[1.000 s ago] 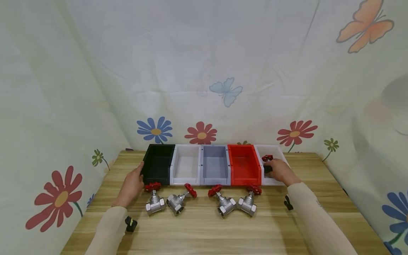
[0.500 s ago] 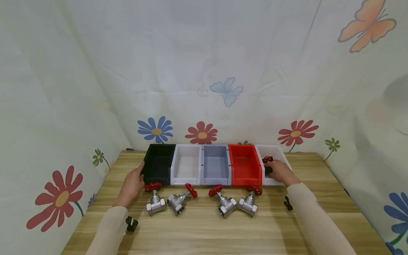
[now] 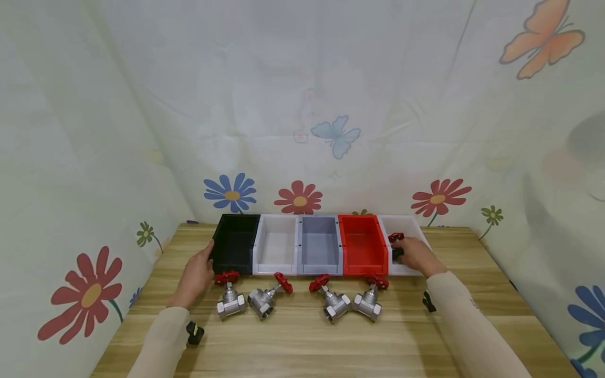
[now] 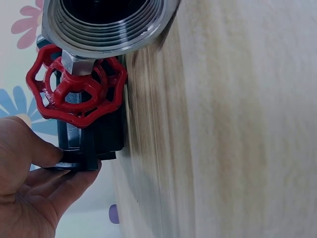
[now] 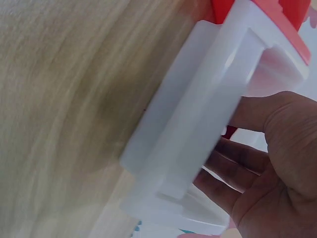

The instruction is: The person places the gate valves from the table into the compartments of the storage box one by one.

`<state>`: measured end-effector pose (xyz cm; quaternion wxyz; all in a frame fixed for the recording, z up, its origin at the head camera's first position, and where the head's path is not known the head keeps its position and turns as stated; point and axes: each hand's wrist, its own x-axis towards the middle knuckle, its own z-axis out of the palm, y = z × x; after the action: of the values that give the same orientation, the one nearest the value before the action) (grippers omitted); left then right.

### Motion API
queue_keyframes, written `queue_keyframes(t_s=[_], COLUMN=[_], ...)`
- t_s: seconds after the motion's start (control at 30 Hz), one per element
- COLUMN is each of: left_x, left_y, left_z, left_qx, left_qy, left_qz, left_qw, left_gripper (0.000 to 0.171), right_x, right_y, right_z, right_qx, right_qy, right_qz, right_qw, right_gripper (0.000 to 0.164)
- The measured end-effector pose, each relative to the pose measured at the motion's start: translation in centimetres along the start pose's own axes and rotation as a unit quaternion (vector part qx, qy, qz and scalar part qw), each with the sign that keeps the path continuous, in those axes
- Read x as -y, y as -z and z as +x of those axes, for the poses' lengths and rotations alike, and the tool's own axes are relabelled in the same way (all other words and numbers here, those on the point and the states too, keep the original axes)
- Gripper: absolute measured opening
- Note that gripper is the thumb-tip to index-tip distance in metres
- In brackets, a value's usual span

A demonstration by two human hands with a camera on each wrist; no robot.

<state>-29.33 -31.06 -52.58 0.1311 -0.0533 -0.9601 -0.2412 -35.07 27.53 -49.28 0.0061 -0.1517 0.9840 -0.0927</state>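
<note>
A row of joined bins runs along the back of the table. My left hand [image 3: 195,275] pinches the side wall of the black bin [image 4: 81,161] at the left end, thumb on one face and fingers on the other. At the right end, my right hand [image 3: 416,254] reaches into the white bin [image 5: 198,114], its fingers curled about a valve with a red handwheel [image 3: 396,237]. A small black part [image 3: 398,252] shows by the fingertips; the bin's front wall and the hand hide most of the valve.
Several steel valves with red handwheels, such as a left one [image 3: 230,303] and a right one [image 3: 367,303], lie in front of the bins on the wooden table [image 3: 302,352]. Another white bin [image 3: 276,244], a grey bin [image 3: 320,244] and a red bin [image 3: 363,244] stand between the ends.
</note>
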Motion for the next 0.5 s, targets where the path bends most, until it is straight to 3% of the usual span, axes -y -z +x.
queue_keyframes(t_s=[0.5], left_x=[0.2], left_y=[-0.2], left_z=[0.1], left_qx=[-0.003], left_qy=[0.001], left_qz=[-0.006], left_qw=[1.0000], left_gripper=[0.056], right_x=[0.8], right_y=[1.7], right_z=[-2.0], right_qx=[-0.025], right_qy=[-0.020], right_qz=[0.025], right_qw=[0.999], right_gripper=[0.043])
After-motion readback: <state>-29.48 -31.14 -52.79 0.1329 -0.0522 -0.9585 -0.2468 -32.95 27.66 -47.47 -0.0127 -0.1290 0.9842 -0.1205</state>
